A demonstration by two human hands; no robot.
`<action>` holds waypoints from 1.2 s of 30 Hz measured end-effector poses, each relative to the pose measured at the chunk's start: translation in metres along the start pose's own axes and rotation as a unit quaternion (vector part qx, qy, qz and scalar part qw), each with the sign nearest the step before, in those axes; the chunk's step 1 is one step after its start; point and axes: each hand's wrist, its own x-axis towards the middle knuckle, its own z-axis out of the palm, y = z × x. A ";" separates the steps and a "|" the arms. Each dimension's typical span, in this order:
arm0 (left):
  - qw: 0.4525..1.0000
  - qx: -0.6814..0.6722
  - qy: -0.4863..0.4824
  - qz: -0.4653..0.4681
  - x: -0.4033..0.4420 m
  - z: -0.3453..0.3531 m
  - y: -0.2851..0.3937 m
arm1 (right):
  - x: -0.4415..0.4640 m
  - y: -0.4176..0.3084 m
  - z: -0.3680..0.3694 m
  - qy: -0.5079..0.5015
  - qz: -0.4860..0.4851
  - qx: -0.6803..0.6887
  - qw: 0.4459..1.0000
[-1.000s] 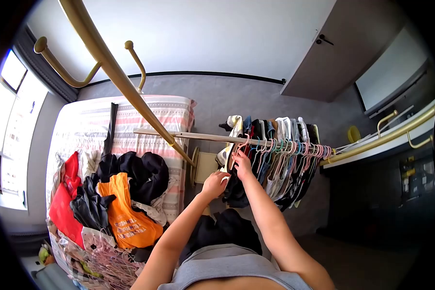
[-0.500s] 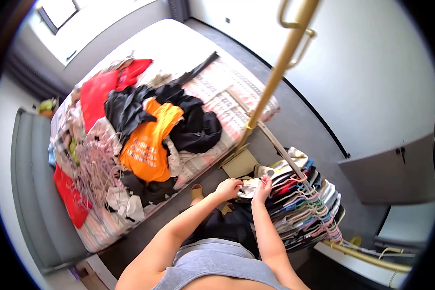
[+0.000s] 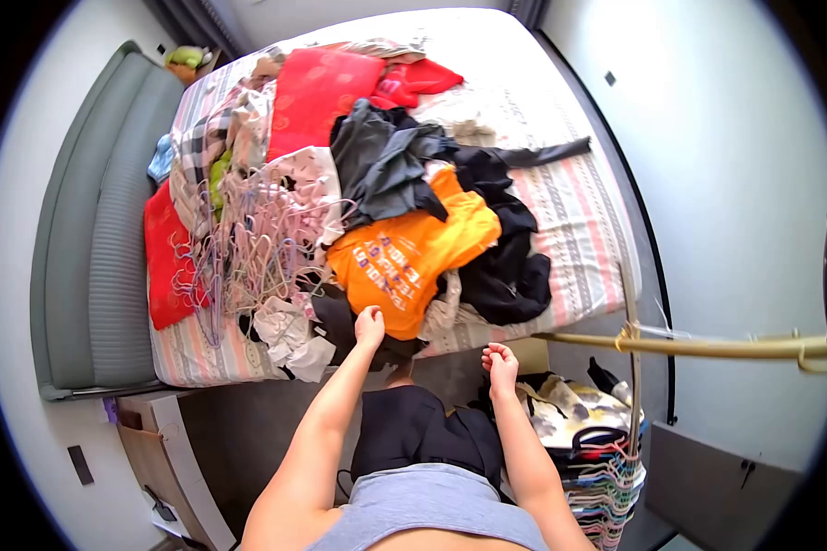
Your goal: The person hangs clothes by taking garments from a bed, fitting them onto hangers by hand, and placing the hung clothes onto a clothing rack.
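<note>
My left hand [image 3: 369,327] is in front of the lower edge of an orange T-shirt [image 3: 404,266] with printed lettering; I cannot tell if it touches the cloth. Its fingers are curled, with nothing visible in them. Off the bed's near edge, my right hand [image 3: 501,367] hangs in the air, fingers curled in and no cloth in them. Dark grey clothing [image 3: 386,156] and black clothing [image 3: 510,266] lie around the orange shirt. Left of it is a tangled heap of pink and white hangers [image 3: 266,230].
A bed [image 3: 579,239] with a striped sheet bears the clothes and a red cloth [image 3: 322,96]. At lower right, hung garments [image 3: 570,413] crowd a rack with a gold-coloured rail [image 3: 708,347]. A grey headboard [image 3: 110,248] and a cabinet [image 3: 170,459] stand on the left.
My view has turned left from the rack toward the bed. My hands have parted and left the pale garment by the rack; the left one is now by the orange shirt.
</note>
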 end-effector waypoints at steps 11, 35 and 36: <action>0.914 -0.219 -0.032 -0.339 0.102 0.015 -0.092 | 0.031 -0.005 0.116 -0.106 0.045 -0.080 0.990; 0.946 -0.158 0.076 0.272 -0.116 -0.108 0.116 | -0.100 -0.058 0.112 -0.312 -0.168 0.009 0.935; 0.936 -0.147 0.127 0.295 -0.123 -0.117 0.119 | -0.108 -0.056 0.110 -0.326 -0.120 0.028 0.937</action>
